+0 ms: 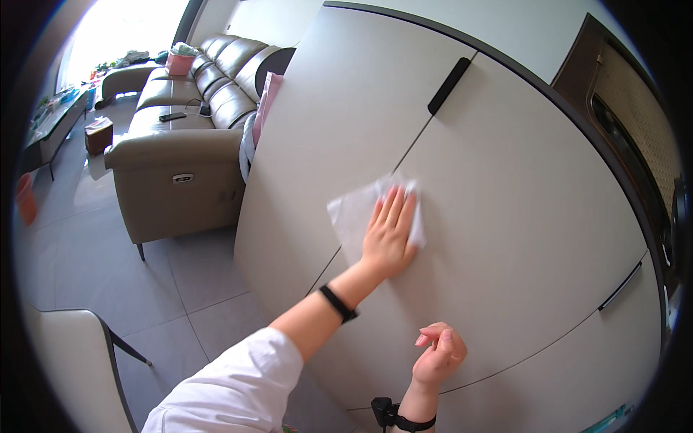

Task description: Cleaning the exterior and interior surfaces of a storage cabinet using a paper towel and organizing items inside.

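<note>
A thin white wipe point(352, 216) lies spread against the pale front of a cabinet point(514, 205), across the seam between two doors. My left hand point(389, 238) presses it flat, palm down, with the fingers close together and pointing up. Below and to the right, my right hand point(439, 354) is held before the lower cabinet front, fingers loosely curled and nothing visible in it. Above the wipe, a black handle point(449, 86) runs along the door seam. A second slim handle point(620, 286) is at the right, by a lower seam.
Left of the cabinet stands a leather sofa point(173, 149) with a phone point(172, 116) and a pink box point(180, 63) on it. A chair point(76, 362) is at lower left on the grey tiled floor point(211, 276). A dark-framed panel point(622, 81) is beyond the cabinet's top edge.
</note>
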`<state>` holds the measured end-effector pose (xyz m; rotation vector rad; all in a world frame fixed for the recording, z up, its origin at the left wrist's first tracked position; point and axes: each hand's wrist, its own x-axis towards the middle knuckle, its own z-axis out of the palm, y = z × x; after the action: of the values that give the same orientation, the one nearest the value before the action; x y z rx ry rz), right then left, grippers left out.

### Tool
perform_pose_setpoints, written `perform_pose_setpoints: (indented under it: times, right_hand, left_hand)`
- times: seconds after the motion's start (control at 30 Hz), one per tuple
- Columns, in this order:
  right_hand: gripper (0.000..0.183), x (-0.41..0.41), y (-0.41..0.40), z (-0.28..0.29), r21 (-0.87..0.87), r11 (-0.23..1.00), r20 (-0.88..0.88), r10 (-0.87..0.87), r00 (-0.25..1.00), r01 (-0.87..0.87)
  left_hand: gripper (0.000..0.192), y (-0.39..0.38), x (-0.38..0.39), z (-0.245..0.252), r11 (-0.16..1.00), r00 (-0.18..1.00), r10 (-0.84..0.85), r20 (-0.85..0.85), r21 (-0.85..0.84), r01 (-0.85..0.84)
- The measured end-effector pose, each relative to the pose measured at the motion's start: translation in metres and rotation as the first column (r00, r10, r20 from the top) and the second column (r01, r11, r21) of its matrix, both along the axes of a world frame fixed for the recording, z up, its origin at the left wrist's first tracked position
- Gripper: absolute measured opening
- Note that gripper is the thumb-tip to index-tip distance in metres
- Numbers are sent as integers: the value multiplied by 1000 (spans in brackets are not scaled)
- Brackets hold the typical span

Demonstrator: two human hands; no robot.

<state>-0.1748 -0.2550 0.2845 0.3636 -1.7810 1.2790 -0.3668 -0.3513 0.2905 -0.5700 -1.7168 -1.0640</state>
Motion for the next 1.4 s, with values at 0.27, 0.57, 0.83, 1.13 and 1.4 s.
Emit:
perform_pose_setpoints:
  times: [0.27, 0.57, 0.83, 1.13, 1.4]
  right_hand:
    - [33, -15, -27, -3, 30, 999, 83, 28, 996, -31]
    - [40, 4, 2, -58, -53, 990, 106, -121, 987, 127]
    - [40, 38, 26, -105, -85, 979, 184, -170, 968, 188]
    - [39, 53, 33, -118, -155, 980, 98, -108, 989, 122]
    - [38, 66, 44, -124, -168, 984, 99, -45, 994, 62]
  left_hand:
    - [75, -40, -25, 67, 1000, 991, 0, -131, -20, -2]
    - [61, -7, -10, -201, 994, 998, 23, 57, -106, -17]
    - [69, 33, 31, -173, 969, 996, -91, 11, -231, 91]
    - [54, 89, 97, -183, 953, 965, -87, -246, -304, 9]
    - [57, 84, 92, -90, 985, 980, -102, -169, -154, 76]
